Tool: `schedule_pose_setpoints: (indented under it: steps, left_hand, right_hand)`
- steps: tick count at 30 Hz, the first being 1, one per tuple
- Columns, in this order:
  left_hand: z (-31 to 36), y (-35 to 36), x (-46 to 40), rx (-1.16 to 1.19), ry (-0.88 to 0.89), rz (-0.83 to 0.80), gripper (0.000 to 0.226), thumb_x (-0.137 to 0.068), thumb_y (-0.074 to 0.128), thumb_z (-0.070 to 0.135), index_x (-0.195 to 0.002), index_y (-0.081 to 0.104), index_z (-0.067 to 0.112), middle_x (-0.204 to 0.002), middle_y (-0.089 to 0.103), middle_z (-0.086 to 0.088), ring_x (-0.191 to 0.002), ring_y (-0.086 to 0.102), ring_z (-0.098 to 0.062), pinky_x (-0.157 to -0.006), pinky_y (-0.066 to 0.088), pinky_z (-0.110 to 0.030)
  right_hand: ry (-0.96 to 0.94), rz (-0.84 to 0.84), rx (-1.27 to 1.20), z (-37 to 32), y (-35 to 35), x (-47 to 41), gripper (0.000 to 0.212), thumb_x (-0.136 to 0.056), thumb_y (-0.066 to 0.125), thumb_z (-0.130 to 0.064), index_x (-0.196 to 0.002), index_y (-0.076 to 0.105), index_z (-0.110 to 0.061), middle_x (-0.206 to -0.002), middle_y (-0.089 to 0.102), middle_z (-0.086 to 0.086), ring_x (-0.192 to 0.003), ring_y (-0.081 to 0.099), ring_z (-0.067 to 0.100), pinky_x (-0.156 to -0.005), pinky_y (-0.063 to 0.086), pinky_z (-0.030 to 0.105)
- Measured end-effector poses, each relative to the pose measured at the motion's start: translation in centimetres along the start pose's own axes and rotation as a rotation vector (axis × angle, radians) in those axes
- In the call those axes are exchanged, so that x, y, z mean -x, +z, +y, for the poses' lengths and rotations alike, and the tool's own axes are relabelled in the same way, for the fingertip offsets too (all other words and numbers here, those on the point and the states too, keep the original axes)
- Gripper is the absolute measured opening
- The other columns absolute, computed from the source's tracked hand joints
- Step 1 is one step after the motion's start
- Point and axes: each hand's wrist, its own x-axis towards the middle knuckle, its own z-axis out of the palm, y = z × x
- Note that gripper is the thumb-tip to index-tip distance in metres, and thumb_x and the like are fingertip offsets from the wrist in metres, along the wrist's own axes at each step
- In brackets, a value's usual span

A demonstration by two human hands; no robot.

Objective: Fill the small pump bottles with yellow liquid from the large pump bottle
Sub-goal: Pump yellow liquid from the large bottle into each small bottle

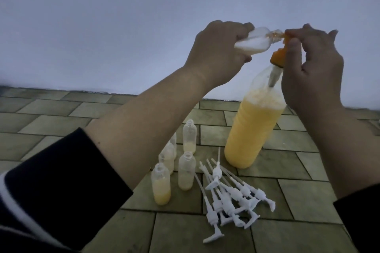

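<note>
While the left hand (218,51) wraps around a small clear bottle (115,42), tipped on its side just above centre frame, its neck should stay snug against the orange nozzle (284,37) so nothing drips. Right of it, the right hand (312,68) curls over the orange pump head (277,56), fingertips pinching the spout; press slowly. Below, the tall ribbed large bottle (253,129) holds opaque yellow liquid. Lower centre stand the part-filled small bottles (186,170), beside loose white plastic pumps (232,197) on the tiled floor (298,191).

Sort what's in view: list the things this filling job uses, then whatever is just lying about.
In use: large pump bottle, orange pump head, small bottle held by left hand, right hand, standing small bottles, white pump tops.
Lying about: nothing visible.
</note>
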Motion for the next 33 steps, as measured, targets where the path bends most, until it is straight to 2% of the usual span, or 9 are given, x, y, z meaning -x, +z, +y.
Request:
schedule_pose_setpoints:
  steps: [5,9,12,17,20,23,27,30,33]
  left_hand:
    - [0.0,-0.5,-0.1,-0.010,-0.030,0.002,0.034,-0.080,0.067,0.029,-0.114,0.062,0.025,-0.101,0.066,0.008,-0.099,0.053,-0.018,-0.083,0.043,-0.028]
    - [0.4,-1.0,-0.4,-0.024,-0.025,0.042,0.031,-0.081,0.067,0.030,-0.111,0.061,0.027,-0.103,0.066,0.009,-0.101,0.051,-0.018,-0.083,0.042,-0.026]
    - [0.3,-0.4,-0.2,-0.050,-0.010,0.060,0.032,-0.081,0.066,0.031,-0.112,0.061,0.026,-0.105,0.067,0.010,-0.101,0.051,-0.018,-0.084,0.043,-0.029]
    - [0.0,0.8,0.4,-0.060,-0.019,0.032,0.027,-0.080,0.064,0.031,-0.106,0.061,0.027,-0.094,0.066,0.011,-0.088,0.046,-0.016,-0.079,0.043,-0.029]
    - [0.2,0.2,0.2,-0.064,-0.026,0.044,0.035,-0.081,0.065,0.032,-0.115,0.060,0.029,-0.107,0.066,0.012,-0.098,0.050,-0.016,-0.086,0.042,-0.027]
    - [0.6,-0.8,-0.1,-0.021,-0.032,0.080,0.039,-0.079,0.067,0.028,-0.117,0.062,0.025,-0.114,0.066,0.009,-0.107,0.053,-0.018,-0.091,0.044,-0.031]
    - [0.7,-0.5,0.1,-0.018,-0.026,0.078,0.042,-0.079,0.067,0.027,-0.120,0.061,0.026,-0.113,0.065,0.009,-0.107,0.054,-0.017,-0.091,0.044,-0.029]
    - [0.5,0.3,0.5,-0.051,-0.009,0.047,0.037,-0.079,0.065,0.029,-0.116,0.061,0.025,-0.105,0.066,0.011,-0.100,0.054,-0.018,-0.087,0.045,-0.031]
    - [0.5,0.3,0.3,-0.146,-0.009,0.038,0.034,-0.083,0.061,0.032,-0.117,0.056,0.027,-0.106,0.063,0.012,-0.102,0.053,-0.017,-0.088,0.040,-0.031]
  right_hand:
    - [-0.041,-0.089,0.005,-0.6,-1.0,-1.0,0.038,-0.100,0.032,-0.024,-0.112,0.065,-0.008,-0.120,0.062,0.006,-0.134,0.039,0.019,-0.115,0.001,0.026]
    - [-0.042,-0.050,0.019,-1.2,-1.3,-1.6,0.039,-0.100,0.032,-0.030,-0.109,0.064,-0.009,-0.108,0.062,0.001,-0.130,0.043,0.019,-0.116,0.003,0.031]
    - [-0.024,-0.008,0.055,-0.9,-0.8,-1.0,0.040,-0.096,0.039,-0.037,-0.111,0.063,-0.009,-0.115,0.062,0.006,-0.121,0.048,0.014,-0.115,0.003,0.026]
    - [-0.017,-0.037,0.055,-0.1,-0.5,0.1,0.037,-0.094,0.042,-0.032,-0.116,0.062,-0.009,-0.119,0.062,0.006,-0.116,0.049,0.011,-0.113,0.001,0.021]
    - [-0.042,-0.084,0.042,-0.5,-1.3,-0.6,0.041,-0.096,0.037,-0.035,-0.118,0.061,-0.011,-0.123,0.060,0.007,-0.120,0.042,0.002,-0.119,0.005,0.034]
    - [-0.031,-0.083,0.043,-1.0,-1.8,-1.3,0.045,-0.098,0.032,-0.041,-0.117,0.061,-0.012,-0.124,0.058,0.006,-0.127,0.042,0.011,-0.115,0.018,0.048]
    - [-0.028,0.021,0.092,-0.6,-0.4,-0.4,0.039,-0.096,0.035,-0.029,-0.117,0.060,-0.007,-0.120,0.058,0.013,-0.123,0.045,0.016,-0.115,0.018,0.046]
    - [-0.001,-0.001,0.084,-0.1,0.1,0.2,0.037,-0.093,0.035,-0.021,-0.117,0.059,-0.006,-0.119,0.059,0.013,-0.123,0.047,0.019,-0.118,0.007,0.038]
    - [-0.013,-0.050,0.093,-0.6,-0.5,-0.3,0.039,-0.095,0.034,-0.025,-0.118,0.060,-0.007,-0.121,0.059,0.012,-0.124,0.045,0.018,-0.115,0.000,0.029]
